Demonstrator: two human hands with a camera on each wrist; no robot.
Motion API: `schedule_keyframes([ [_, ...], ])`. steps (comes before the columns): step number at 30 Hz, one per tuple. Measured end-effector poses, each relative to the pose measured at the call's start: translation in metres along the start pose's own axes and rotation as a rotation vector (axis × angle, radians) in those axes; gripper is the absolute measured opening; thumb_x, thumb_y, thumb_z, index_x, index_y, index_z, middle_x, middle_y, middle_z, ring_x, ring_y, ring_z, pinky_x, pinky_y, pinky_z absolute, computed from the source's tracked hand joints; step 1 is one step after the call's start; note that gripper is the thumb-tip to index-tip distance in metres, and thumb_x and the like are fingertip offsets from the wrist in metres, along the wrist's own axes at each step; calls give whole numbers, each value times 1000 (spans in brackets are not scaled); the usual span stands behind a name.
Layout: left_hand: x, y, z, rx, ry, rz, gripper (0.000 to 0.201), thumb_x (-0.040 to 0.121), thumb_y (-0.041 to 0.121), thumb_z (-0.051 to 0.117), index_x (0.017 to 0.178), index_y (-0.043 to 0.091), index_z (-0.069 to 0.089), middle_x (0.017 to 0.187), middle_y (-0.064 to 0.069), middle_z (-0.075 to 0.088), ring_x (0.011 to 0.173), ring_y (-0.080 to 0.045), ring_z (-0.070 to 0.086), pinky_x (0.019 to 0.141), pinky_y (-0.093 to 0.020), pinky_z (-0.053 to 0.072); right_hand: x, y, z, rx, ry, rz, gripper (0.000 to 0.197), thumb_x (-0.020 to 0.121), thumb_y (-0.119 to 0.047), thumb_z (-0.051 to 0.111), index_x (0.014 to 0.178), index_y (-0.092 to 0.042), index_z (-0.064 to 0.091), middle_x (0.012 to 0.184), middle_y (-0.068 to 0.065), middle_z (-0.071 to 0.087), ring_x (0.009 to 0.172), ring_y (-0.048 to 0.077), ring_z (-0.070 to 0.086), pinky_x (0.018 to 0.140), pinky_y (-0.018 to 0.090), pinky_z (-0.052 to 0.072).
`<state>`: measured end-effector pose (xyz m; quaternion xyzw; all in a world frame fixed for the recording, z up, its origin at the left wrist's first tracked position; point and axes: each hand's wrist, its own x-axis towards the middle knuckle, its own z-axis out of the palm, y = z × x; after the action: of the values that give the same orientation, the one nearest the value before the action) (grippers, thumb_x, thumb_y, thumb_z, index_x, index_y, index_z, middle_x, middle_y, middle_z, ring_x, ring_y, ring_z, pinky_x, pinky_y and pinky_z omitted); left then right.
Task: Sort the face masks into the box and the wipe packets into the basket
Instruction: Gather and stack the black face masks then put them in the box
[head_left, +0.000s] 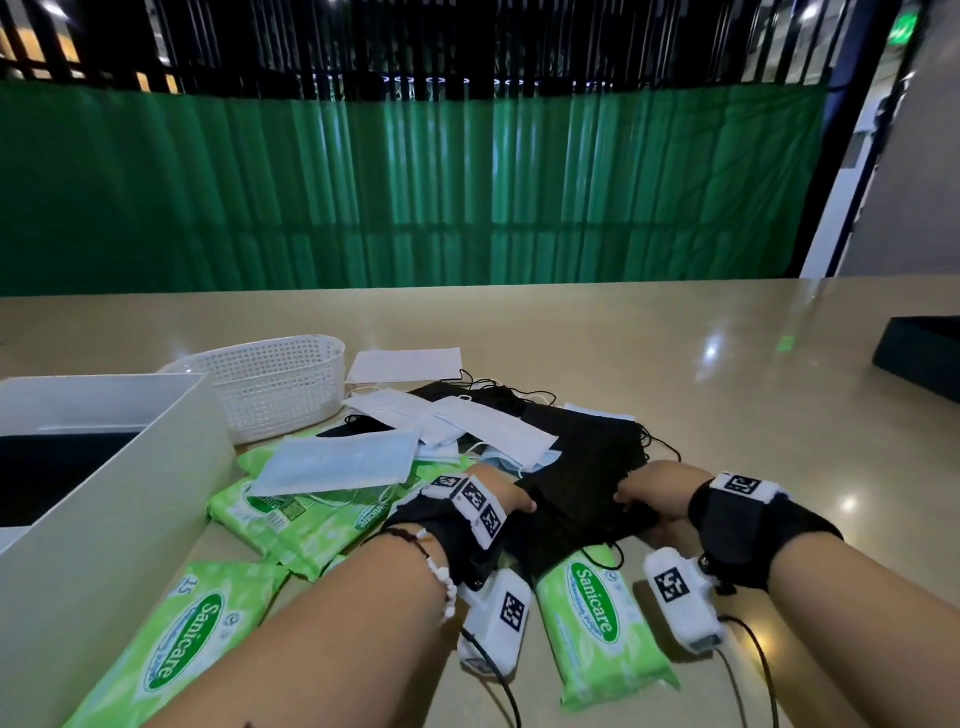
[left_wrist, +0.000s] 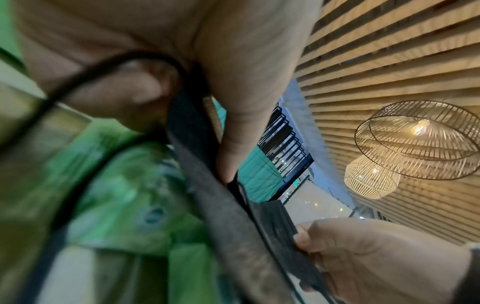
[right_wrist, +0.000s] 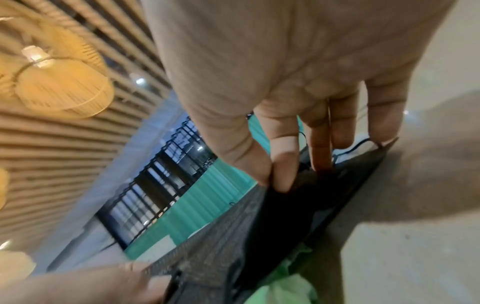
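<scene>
Black fabric is what we have in hand: in the head view our left hand (head_left: 506, 499) and right hand (head_left: 647, 493) each pinch one end of a black face mask (head_left: 574, 499) at the near edge of the mixed pile, so we judge that we are in the mask-sorting step, picking this one up. It lies over more black masks and partly over a green wipe packet (head_left: 597, 618) just in front of us. The white box (head_left: 130, 467) stands to our left, with the white basket (head_left: 280, 384) just behind it — the next move, we think, calls for lifting the mask free of the tangled ear loops and carrying it leftward over the packets to the box. The mask looks limp, pleated and thin, its black loops trailing on the table (head_left: 727, 405). From the left wrist, our thumb and fingers are curled tight on the mask's edge (left_wrist: 207, 164), a loop arcs across the fingers, and blurred green packets sit below; the other hand grips the far end. From the right wrist, the fingertips (right_wrist: 283, 164) pinch the dark cloth's edge — the mask (right_wrist: 285, 216) stretches away toward the left hand, with green packaging under it.
</scene>
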<state>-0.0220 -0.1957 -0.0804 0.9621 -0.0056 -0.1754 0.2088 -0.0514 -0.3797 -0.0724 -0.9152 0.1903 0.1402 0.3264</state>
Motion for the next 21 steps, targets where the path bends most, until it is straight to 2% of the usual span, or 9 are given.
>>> schedule_keyframes([
  [1,0,-4,-3,3,-17,18,62,91,44,54,135,2,42,138,-14,47,128,-27,45,104,-31,35,-6,-4,-1,-110,15,-31,20,92,-24,51,84,-9,62,102,12,62,89,21,54,74,25,40],
  [2,0,-8,-6,5,-28,29,60,92,43,52,136,3,43,138,-13,47,127,-26,45,101,-29,35,-13,-9,-2,-159,27,-65,22,93,-24,49,83,-10,63,102,9,63,90,19,54,70,23,39],
  [4,-3,-16,-11,-34,-12,79,55,93,39,52,135,4,44,139,-11,47,126,-26,46,97,-27,35,-18,-10,-5,-164,1,-128,27,91,-20,52,65,-14,58,75,1,60,68,12,51,52,15,35],
  [5,-6,-21,-13,-61,-15,95,52,94,37,51,133,4,46,137,-11,48,125,-26,46,96,-27,35,-19,-11,-5,-141,-9,-118,28,90,-18,54,61,-16,55,65,-3,55,58,10,46,46,14,33],
  [8,-11,-25,-16,-190,-74,128,47,96,38,47,129,5,52,134,-12,51,123,-27,49,93,-28,38,-24,-13,0,20,-109,-86,28,87,-12,54,60,-12,57,59,-2,57,50,11,45,46,21,30],
  [12,-17,-29,-17,-308,-61,121,44,99,35,40,131,6,49,132,-14,52,120,-28,51,89,-25,36,-31,-13,16,-24,-245,-40,33,90,-10,49,58,-9,57,43,-6,56,35,5,44,43,18,27],
  [15,-19,-32,-13,-331,-79,142,35,101,31,36,120,10,55,131,-14,53,117,-26,52,85,-21,34,-33,-11,23,46,-335,-28,24,89,-8,48,67,-7,58,56,1,61,41,9,47,43,18,28],
  [19,-23,-29,-7,-182,-108,197,44,92,42,51,115,6,60,120,-13,59,108,-24,55,83,-26,40,-35,-12,25,-17,-319,-34,24,88,-10,51,66,-9,59,55,-3,61,47,10,49,42,17,35],
  [21,-25,-30,-3,-191,-91,222,42,89,39,58,116,7,60,118,-11,60,110,-23,56,85,-26,42,-36,-14,27,-52,-323,-41,21,89,-13,53,68,-11,58,58,-2,59,50,10,50,46,19,38],
])
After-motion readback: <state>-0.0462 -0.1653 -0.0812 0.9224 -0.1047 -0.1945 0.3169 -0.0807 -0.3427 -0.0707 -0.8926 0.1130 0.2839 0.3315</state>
